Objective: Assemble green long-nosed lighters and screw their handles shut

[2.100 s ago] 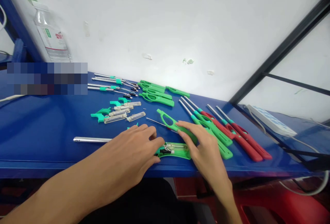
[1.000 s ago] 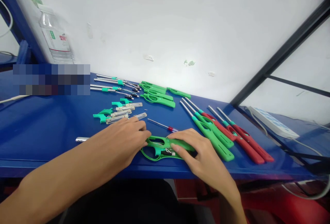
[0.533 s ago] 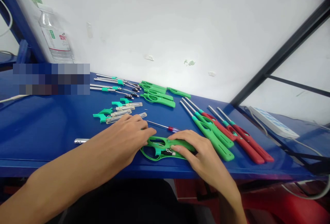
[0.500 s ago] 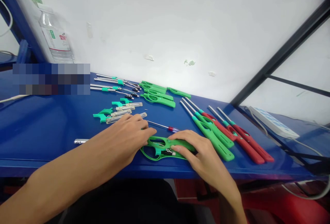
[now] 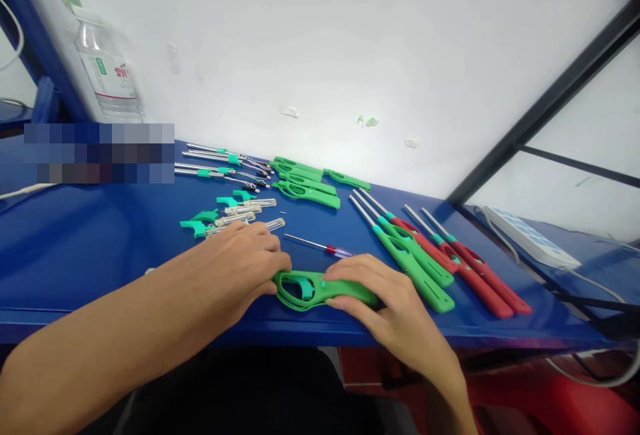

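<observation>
A green lighter (image 5: 345,288) with a long nozzle lies near the table's front edge, its two casing halves laid together and a teal trigger showing in its loop. My left hand (image 5: 250,258) pinches the loop end, fingers closed; the wrist hides most of the metal tube. My right hand (image 5: 377,288) wraps round the handle end, thumb on the near side and fingers on the far side. Just behind lies a screwdriver (image 5: 340,251) with a red and clear handle. Teal triggers (image 5: 195,228) and clear fuel tanks (image 5: 240,217) lie beyond my left hand.
Metal tubes with wires (image 5: 215,171) and green casing halves (image 5: 307,191) lie towards the wall. Finished-looking green lighters (image 5: 420,271) and red lighters (image 5: 480,281) lie at right. A water bottle (image 5: 107,75) stands back left; a power strip (image 5: 533,238) sits far right.
The upper green casing half has come down over the lower one, covering the wires and black part inside. Both hands have stayed on the lighter, the left shifting slightly.
</observation>
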